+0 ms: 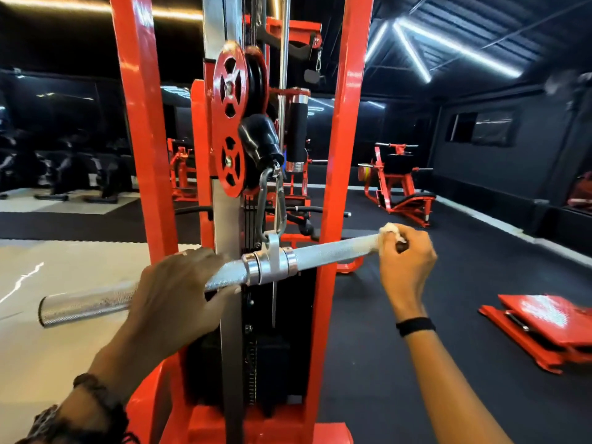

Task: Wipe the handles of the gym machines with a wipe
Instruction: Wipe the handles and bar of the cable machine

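A knurled silver straight bar [333, 251] hangs by a carabiner [272, 203] from the cable of an orange cable machine [347, 123]. My left hand [179, 290] grips the bar's left half, fingers over the top and thumb underneath. My right hand [407, 254] is curled around the bar's right end, holding a crumpled white wipe [391, 231] against it. The bar's tip is hidden under the wipe and fingers. The bar tilts slightly, its left end [64, 310] lower and nearer to me.
The machine's pulleys [229, 123] and weight stack [256, 347] stand right behind the bar. An orange footplate [544, 328] lies on the black floor at right. Another orange machine [397, 184] stands farther back right. Exercise bikes [64, 168] line the left wall.
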A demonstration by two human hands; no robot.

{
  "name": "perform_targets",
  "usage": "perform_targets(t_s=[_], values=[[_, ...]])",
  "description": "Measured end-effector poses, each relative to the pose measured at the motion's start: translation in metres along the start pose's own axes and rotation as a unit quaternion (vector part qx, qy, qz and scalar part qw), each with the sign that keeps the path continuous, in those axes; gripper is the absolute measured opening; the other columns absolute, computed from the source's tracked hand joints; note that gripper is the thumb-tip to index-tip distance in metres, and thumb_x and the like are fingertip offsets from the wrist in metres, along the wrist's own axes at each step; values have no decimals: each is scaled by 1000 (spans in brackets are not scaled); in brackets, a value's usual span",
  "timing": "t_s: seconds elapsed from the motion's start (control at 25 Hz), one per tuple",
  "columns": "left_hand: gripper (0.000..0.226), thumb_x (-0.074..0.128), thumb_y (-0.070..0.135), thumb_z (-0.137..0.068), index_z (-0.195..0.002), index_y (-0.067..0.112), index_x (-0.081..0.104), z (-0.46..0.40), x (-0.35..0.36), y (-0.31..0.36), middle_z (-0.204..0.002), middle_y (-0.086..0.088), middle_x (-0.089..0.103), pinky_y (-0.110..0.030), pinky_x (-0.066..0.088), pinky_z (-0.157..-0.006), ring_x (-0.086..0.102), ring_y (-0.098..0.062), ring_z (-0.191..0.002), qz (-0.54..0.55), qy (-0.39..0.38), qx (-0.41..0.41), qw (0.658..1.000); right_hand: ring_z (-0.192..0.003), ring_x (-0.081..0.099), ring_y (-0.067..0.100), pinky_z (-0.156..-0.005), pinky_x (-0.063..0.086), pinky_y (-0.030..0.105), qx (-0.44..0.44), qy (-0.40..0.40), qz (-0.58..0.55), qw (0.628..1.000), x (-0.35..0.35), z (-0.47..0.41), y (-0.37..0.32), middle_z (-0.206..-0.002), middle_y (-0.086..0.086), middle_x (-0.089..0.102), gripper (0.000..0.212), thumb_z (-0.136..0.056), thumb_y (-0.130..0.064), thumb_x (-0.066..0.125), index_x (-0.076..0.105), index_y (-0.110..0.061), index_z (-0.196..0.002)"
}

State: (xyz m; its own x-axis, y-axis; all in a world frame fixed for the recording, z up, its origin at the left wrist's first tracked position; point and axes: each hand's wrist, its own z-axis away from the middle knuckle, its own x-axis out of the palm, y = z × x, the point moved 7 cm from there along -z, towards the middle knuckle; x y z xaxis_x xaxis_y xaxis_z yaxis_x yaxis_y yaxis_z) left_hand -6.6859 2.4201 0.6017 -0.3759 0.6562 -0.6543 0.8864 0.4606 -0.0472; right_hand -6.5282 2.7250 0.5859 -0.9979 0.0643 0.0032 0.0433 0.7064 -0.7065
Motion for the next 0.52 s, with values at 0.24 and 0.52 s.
perform_targets(t_s=[0.24,0.52], values=[[35,86,21,-64,-91,20,63,-4,2,-3,-86,2,66,-35,43,-55,65,-33,-67,20,9,-72,997,-83,56,9,-79,38,5,-200,-180,-89,959,51,106,-91,-93,4,60,15,-89,0,65,71,-4,-103],[46,46,60,-81,-95,21,66,-12,12,0,-90,1,64,-44,46,-77,59,-26,-90,-86,-75,-5,993,-73,59,25,-67,45,37,-81,-33,16,996,10,-6,8,-86,9,62,6,-91,-10,65,71,-10,-92]])
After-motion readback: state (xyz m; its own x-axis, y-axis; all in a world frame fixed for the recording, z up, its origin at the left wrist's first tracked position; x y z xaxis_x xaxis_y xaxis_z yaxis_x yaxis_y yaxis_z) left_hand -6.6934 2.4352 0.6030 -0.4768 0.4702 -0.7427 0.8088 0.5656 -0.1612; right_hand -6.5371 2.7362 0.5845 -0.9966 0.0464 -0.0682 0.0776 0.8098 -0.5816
